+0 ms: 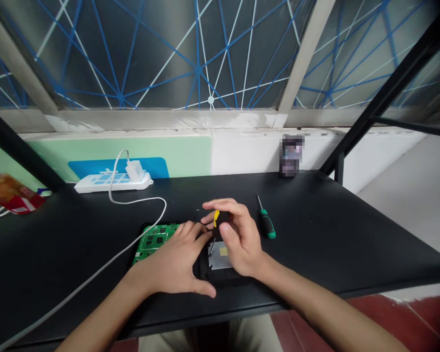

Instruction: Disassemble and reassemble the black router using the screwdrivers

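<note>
Seeing at the back left of a flat black tabletop [333, 234] a long white plastic power strip [95, 183], carrying a small white box-shaped charger [135, 171]. Seeing also a thin white cable [124, 202], leaving the charger and running over the tabletop toward the lower left. Noticing a glossy orange-and-red packet [12, 193], lying at the far left. Finding against the white wall [245, 156] a dark upright rectangular object [291, 156], too pixelated for recognising. Looking higher, meeting a wide window [161, 54], showing crossed blue and white lines.
</note>
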